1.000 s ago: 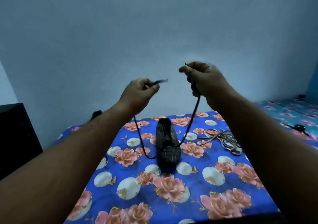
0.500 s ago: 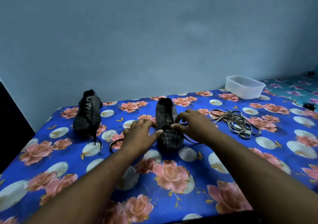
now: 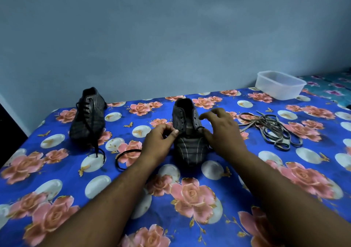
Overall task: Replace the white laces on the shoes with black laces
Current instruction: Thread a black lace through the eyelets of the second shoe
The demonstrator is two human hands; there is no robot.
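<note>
Both forearms reach across a floral blue cloth (image 3: 284, 205) to a dark striped shoe (image 3: 187, 142) at centre. The left hand (image 3: 158, 143) pinches a black lace (image 3: 125, 157) at the eyelets; the right hand (image 3: 221, 131) curls over the shoe's right side, fingers loosely spread, grip unclear. Removed pale laces (image 3: 269, 129) lie right.

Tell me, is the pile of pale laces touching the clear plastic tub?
Apart. The head view shows flowered blue cloth plainly between the pile of pale flat laces and the clear plastic tub.

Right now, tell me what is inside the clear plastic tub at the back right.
Nothing shows through the translucent walls or over the rim of the plastic tub. Its floor is hidden from this low angle, so something flat could lie there unseen.
</note>
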